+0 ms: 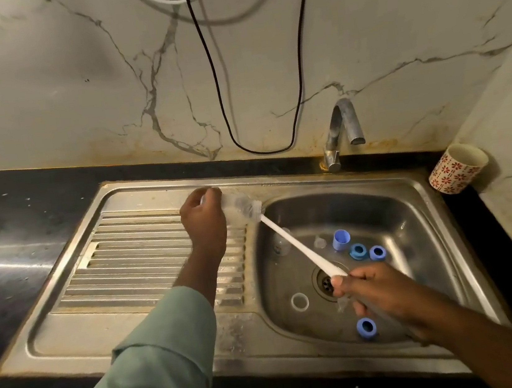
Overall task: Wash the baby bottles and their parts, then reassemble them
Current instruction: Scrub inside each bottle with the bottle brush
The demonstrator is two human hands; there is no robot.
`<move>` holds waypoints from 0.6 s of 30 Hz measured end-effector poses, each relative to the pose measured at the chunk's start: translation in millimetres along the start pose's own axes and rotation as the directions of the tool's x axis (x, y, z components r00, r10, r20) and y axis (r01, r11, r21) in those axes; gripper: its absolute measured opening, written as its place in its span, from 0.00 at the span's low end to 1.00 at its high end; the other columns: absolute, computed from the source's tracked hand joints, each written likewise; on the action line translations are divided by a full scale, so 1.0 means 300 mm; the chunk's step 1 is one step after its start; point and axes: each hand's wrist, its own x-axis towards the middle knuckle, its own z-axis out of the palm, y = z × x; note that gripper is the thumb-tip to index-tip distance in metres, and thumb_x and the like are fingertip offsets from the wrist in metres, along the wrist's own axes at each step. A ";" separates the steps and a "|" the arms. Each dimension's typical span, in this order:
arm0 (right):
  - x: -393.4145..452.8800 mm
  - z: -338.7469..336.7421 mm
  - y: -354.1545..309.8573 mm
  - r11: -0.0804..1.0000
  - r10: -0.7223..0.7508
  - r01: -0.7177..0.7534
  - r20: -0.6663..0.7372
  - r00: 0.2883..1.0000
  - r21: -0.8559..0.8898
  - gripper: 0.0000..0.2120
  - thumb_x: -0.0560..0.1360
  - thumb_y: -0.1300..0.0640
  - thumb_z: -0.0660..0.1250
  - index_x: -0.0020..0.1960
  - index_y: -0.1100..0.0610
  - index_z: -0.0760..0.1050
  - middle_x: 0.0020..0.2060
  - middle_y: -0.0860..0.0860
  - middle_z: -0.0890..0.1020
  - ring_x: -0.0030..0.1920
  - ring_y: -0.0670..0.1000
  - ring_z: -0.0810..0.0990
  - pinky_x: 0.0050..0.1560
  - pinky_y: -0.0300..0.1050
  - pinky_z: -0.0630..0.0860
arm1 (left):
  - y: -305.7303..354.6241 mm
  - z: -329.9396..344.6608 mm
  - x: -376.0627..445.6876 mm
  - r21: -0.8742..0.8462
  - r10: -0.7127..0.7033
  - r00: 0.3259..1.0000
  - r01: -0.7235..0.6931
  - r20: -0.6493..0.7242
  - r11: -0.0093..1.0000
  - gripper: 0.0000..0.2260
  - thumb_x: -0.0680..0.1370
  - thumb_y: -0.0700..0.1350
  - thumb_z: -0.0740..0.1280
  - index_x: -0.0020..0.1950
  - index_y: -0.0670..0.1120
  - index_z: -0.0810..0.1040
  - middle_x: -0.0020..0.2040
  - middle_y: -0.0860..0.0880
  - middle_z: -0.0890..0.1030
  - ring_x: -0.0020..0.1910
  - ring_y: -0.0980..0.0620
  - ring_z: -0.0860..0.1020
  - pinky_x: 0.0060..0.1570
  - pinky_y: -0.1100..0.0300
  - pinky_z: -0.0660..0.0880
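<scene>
Over the sink: a person's two hands work a brush into a clear baby bottle above the steel drainboard (146,260) and basin (412,205).
Left hand (204,220): fingers curled round the base end of the clear baby bottle (240,209), holding it on its side above the drainboard's far right corner, neck pointing right toward the basin.
Right hand (375,292): closed round the near end of the white bottle brush handle (301,253), over the drain (326,282).
Brush to bottle: the handle runs up and left from the right hand straight into the bottle's neck — the brush head is inside and blurred.
Basin floor: a light blue cap (341,239) stands near the back; two blue screw rings (358,251) (377,253) lie just right of it, a third blue ring (366,328) lies near the front, and a white ring (300,302) lies left of the drain.
Other clear parts: small transparent pieces lie beside the handle — too faint to name.
Tap (340,130): behind the basin, no water visible.
Counter: a floral paper cup (457,172) sits on its side at the right corner.
</scene>
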 end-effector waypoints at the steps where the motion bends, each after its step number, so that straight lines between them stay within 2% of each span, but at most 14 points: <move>1: -0.019 -0.028 -0.023 0.995 -0.043 0.041 -0.019 0.999 -0.091 0.08 0.71 0.49 0.73 0.43 0.53 0.78 0.28 0.48 0.79 0.27 0.42 0.76 0.28 0.30 0.70 | -0.008 -0.002 0.004 0.074 0.051 0.998 -0.053 0.024 0.996 0.08 0.77 0.44 0.66 0.40 0.50 0.81 0.34 0.52 0.80 0.38 0.46 0.82 0.37 0.53 0.79; 2: -0.030 -0.071 -0.045 0.933 -0.143 0.113 -0.063 0.988 -0.343 0.10 0.70 0.50 0.75 0.46 0.49 0.75 0.30 0.46 0.78 0.27 0.42 0.76 0.28 0.29 0.70 | -0.016 -0.003 0.008 0.145 0.096 0.994 -0.103 0.054 0.984 0.07 0.76 0.46 0.66 0.40 0.51 0.81 0.34 0.52 0.80 0.40 0.44 0.81 0.39 0.52 0.79; 3: -0.037 -0.118 -0.070 0.738 -0.287 0.159 -0.092 0.953 -0.655 0.12 0.71 0.49 0.74 0.49 0.46 0.72 0.33 0.44 0.77 0.29 0.42 0.77 0.29 0.30 0.71 | -0.022 -0.002 0.008 0.211 0.126 0.988 -0.142 0.087 0.967 0.07 0.76 0.47 0.66 0.40 0.51 0.81 0.34 0.52 0.80 0.40 0.44 0.81 0.40 0.52 0.78; 4: -0.038 -0.161 -0.105 0.455 -0.449 0.149 -0.082 0.890 -0.878 0.13 0.72 0.48 0.72 0.52 0.46 0.71 0.35 0.44 0.77 0.31 0.43 0.77 0.33 0.34 0.73 | -0.025 0.001 0.007 0.266 0.141 0.983 -0.168 0.119 0.949 0.07 0.75 0.48 0.65 0.40 0.50 0.81 0.35 0.52 0.80 0.40 0.46 0.81 0.39 0.53 0.78; 5: -0.031 -0.201 -0.145 0.224 -0.593 0.125 -0.033 0.805 -0.967 0.11 0.74 0.48 0.70 0.54 0.48 0.72 0.36 0.45 0.79 0.33 0.46 0.78 0.38 0.41 0.75 | -0.024 0.007 0.007 0.307 0.139 0.980 -0.178 0.145 0.935 0.07 0.75 0.49 0.65 0.41 0.50 0.81 0.36 0.51 0.81 0.40 0.47 0.81 0.39 0.54 0.77; 6: -0.020 -0.247 -0.185 0.082 -0.687 0.110 0.024 0.726 -0.991 0.09 0.76 0.49 0.67 0.54 0.50 0.74 0.38 0.47 0.81 0.36 0.50 0.79 0.42 0.47 0.74 | -0.022 0.015 0.009 0.331 0.126 0.978 -0.176 0.168 0.927 0.08 0.75 0.50 0.66 0.42 0.49 0.82 0.37 0.51 0.81 0.41 0.48 0.81 0.37 0.57 0.77; 7: -0.004 -0.300 -0.219 -0.008 -0.774 0.112 0.078 0.628 -0.994 0.06 0.77 0.51 0.66 0.52 0.52 0.77 0.40 0.50 0.82 0.38 0.55 0.80 0.46 0.49 0.70 | -0.017 0.020 0.011 0.334 0.103 0.975 -0.165 0.197 0.928 0.08 0.75 0.49 0.66 0.41 0.48 0.82 0.37 0.51 0.80 0.40 0.50 0.80 0.35 0.60 0.76; 9: 0.039 -0.418 -0.277 -0.142 -0.903 0.146 0.189 0.386 -0.979 0.07 0.78 0.53 0.65 0.50 0.54 0.79 0.42 0.52 0.82 0.44 0.58 0.80 0.50 0.53 0.66 | -0.011 0.028 0.003 0.291 0.036 0.957 -0.123 0.288 0.949 0.09 0.76 0.47 0.66 0.39 0.47 0.81 0.34 0.52 0.78 0.36 0.54 0.78 0.29 0.65 0.74; 10: 0.065 -0.478 -0.309 -0.205 -0.922 0.188 0.254 0.294 -0.961 0.08 0.77 0.51 0.67 0.50 0.55 0.80 0.44 0.53 0.82 0.46 0.59 0.80 0.51 0.54 0.65 | -0.011 0.029 -0.007 0.261 -0.018 0.941 -0.075 0.338 0.962 0.09 0.76 0.47 0.66 0.39 0.46 0.81 0.33 0.52 0.78 0.34 0.55 0.77 0.26 0.64 0.73; 11: 0.092 -0.527 -0.339 -0.249 -0.917 0.237 0.307 0.254 -0.939 0.10 0.76 0.50 0.68 0.51 0.56 0.81 0.46 0.54 0.82 0.46 0.59 0.79 0.50 0.55 0.66 | -0.010 0.028 -0.022 0.225 -0.089 0.924 0.003 0.373 0.974 0.09 0.76 0.47 0.65 0.40 0.45 0.80 0.34 0.50 0.78 0.33 0.54 0.77 0.24 0.61 0.73; 13: 0.146 -0.585 -0.365 -0.230 -0.908 0.324 0.322 0.269 -0.918 0.15 0.75 0.47 0.68 0.52 0.58 0.82 0.46 0.54 0.83 0.45 0.59 0.79 0.48 0.54 0.67 | -0.005 0.024 -0.054 0.096 -0.231 0.886 0.210 0.403 0.973 0.08 0.79 0.46 0.64 0.43 0.44 0.78 0.36 0.47 0.79 0.31 0.51 0.78 0.23 0.61 0.72; 15: 0.186 -0.582 -0.331 -0.090 -0.918 0.396 0.230 0.323 -0.914 0.17 0.74 0.46 0.67 0.51 0.59 0.82 0.43 0.55 0.84 0.41 0.57 0.79 0.45 0.51 0.69 | -0.002 0.020 -0.075 -0.096 -0.318 0.856 0.386 0.408 0.917 0.09 0.81 0.47 0.61 0.45 0.45 0.75 0.37 0.44 0.78 0.29 0.50 0.77 0.20 0.65 0.66; 16: 0.199 -0.559 -0.293 0.012 -0.915 0.441 0.167 0.366 -0.897 0.18 0.74 0.46 0.66 0.50 0.61 0.83 0.41 0.55 0.84 0.39 0.56 0.78 0.43 0.50 0.70 | -0.002 0.017 -0.079 -0.195 -0.355 0.842 0.459 0.407 0.867 0.08 0.81 0.48 0.61 0.47 0.45 0.75 0.39 0.43 0.78 0.30 0.49 0.77 0.18 0.66 0.65; 18: 0.199 -0.471 -0.192 0.334 -0.857 0.512 -0.029 0.514 -0.791 0.18 0.76 0.47 0.65 0.50 0.61 0.83 0.36 0.54 0.83 0.35 0.53 0.77 0.39 0.45 0.71 | -0.001 0.012 -0.077 -0.350 -0.417 0.825 0.547 0.382 0.760 0.09 0.80 0.49 0.62 0.53 0.45 0.74 0.44 0.42 0.78 0.34 0.48 0.79 0.17 0.67 0.63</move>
